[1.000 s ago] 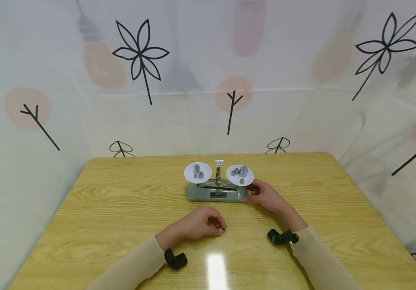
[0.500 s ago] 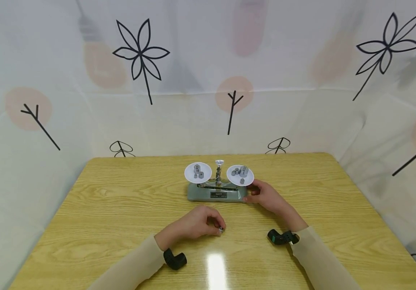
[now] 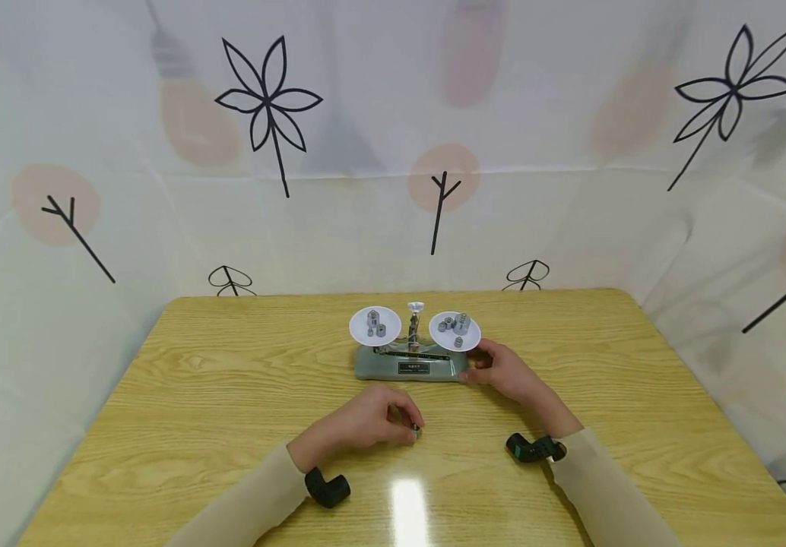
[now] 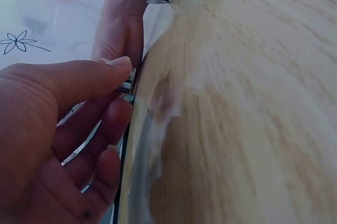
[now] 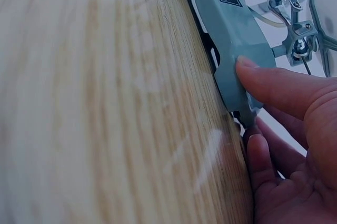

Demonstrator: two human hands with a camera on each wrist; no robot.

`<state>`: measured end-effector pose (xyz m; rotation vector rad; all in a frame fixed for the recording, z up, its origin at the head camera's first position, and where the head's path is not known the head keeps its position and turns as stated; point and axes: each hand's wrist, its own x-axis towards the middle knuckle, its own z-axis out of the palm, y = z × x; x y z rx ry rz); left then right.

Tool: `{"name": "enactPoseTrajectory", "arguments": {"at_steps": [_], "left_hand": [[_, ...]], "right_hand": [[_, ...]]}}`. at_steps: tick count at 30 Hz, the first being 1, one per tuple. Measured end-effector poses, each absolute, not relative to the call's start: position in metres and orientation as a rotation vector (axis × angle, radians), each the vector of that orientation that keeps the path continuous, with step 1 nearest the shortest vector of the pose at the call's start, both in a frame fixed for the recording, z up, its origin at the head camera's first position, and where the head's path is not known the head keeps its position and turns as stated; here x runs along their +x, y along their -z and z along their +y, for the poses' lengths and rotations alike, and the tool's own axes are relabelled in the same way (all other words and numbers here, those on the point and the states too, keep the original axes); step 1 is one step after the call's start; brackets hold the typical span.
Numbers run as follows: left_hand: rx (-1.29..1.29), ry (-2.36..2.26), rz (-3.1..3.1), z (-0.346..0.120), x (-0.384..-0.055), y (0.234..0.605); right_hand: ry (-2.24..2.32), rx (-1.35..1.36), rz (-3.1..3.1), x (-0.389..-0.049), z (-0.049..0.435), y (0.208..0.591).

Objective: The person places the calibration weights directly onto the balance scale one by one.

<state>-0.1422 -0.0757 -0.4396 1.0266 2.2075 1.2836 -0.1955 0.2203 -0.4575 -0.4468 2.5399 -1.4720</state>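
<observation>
A balance scale [image 3: 379,371] with a grey-green base stands toward the back of the table. Its left pan [image 3: 359,339] and right pan [image 3: 444,344] each carry several metal weights. At the base's right end my right hand [image 3: 502,372] grips the corner; in the right wrist view the thumb lies on the front face and the other fingers are behind the end. My left hand [image 3: 375,418], in front of the scale, pinches a small metal weight [image 4: 127,83] between thumb and fingertip. Fingers hide part of that weight.
The wood-grained table [image 3: 229,365] spreads around the scale. A patterned cloth [image 3: 338,228] hangs behind and at both sides. Black wrist cameras [image 3: 328,488] sit at the cuffs. A bright reflection lies on the table near the front.
My left hand has shifted very slightly left with the small weight in its pinch. The right hand keeps its place on the scale base.
</observation>
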Motion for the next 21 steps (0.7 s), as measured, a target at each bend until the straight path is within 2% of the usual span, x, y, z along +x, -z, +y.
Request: {"name": "enactPoseTrajectory", "arguments": {"at_steps": [9,15,21], "left_hand": [[1.013,-1.289,2.223,-0.079,-0.144,0.434],[1.043,-1.261,2.278,-0.084,-0.146,0.429],[1.106,-1.222,2.356,-0.089,-0.147,0.418]], "right_hand": [[1.456,-0.455,2.535,-0.183,0.211,0.434],[1.473,-0.456,2.535,-0.194,0.219,0.456],[1.512,-0.437,2.512,-0.195,0.219,0.458]]}}
